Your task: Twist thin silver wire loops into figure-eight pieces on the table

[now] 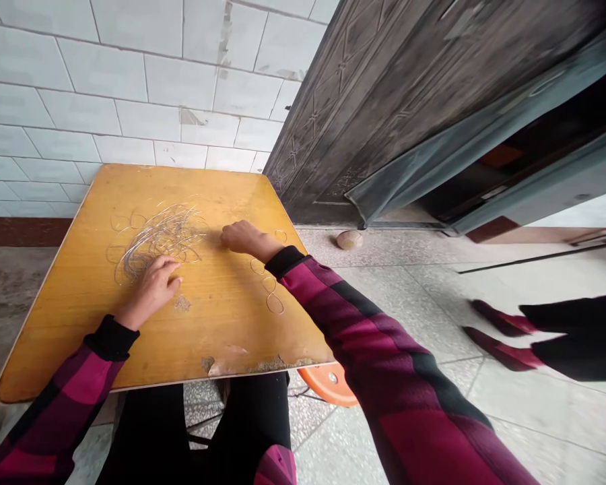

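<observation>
Resting left hand (pixel 151 289) on wire tangle (pixel 159 239) (right hand (pixel 246 241) just beside)

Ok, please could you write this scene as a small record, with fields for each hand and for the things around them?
left hand: left hand rests on the edge of the wire tangle
right hand: right hand lies on the table, nearest to the wire rings
held: cannot tell if either hand holds wire
table top: yellow wood, chipped at the near edge
around: tile wall, door, orange stool, stone
nearby: another person's legs, at right
</observation>
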Demonstrator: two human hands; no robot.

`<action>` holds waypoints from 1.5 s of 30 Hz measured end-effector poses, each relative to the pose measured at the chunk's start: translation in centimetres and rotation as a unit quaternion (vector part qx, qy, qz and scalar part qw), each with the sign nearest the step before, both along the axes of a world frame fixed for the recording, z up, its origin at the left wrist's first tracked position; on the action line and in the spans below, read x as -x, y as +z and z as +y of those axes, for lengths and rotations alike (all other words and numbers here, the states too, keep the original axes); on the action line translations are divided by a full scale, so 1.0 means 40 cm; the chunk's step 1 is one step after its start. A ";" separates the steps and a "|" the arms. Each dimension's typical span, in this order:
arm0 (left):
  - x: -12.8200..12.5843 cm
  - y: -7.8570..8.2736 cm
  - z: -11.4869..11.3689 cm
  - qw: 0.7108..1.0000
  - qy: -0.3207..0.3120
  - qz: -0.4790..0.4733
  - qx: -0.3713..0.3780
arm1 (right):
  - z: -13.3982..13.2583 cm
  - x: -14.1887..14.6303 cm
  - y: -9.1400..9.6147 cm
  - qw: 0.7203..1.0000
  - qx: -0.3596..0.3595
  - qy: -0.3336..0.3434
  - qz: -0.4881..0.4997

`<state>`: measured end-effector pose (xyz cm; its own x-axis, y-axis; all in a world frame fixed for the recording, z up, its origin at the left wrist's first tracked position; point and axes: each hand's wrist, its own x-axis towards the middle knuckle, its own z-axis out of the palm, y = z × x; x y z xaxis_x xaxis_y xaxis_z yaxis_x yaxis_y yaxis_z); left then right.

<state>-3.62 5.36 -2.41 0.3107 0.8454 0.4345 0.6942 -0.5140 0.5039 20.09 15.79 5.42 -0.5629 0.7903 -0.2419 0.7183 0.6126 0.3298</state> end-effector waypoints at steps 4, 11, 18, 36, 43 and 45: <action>0.001 0.000 0.001 1.000 0.004 -0.012 0.004 | -0.008 -0.033 -0.004 1.000 -0.003 0.004 0.004; 0.001 0.002 0.002 1.000 0.008 -0.011 -0.006 | -0.008 -0.007 -0.002 0.999 -0.022 0.034 -0.002; -0.001 0.009 -0.001 1.000 0.009 -0.009 0.004 | -0.009 0.045 -0.010 0.999 -0.010 0.036 -0.008; 0.000 0.007 0.003 1.000 0.012 -0.014 0.003 | 0.011 0.005 -0.005 0.999 0.028 -0.033 0.001; -0.003 0.014 -0.002 1.000 0.012 -0.013 0.004 | 0.040 -0.001 0.021 0.998 0.051 -0.035 0.003; -0.003 0.015 -0.003 1.000 0.010 -0.011 0.004 | 0.042 -0.013 0.046 0.996 0.064 -0.049 0.030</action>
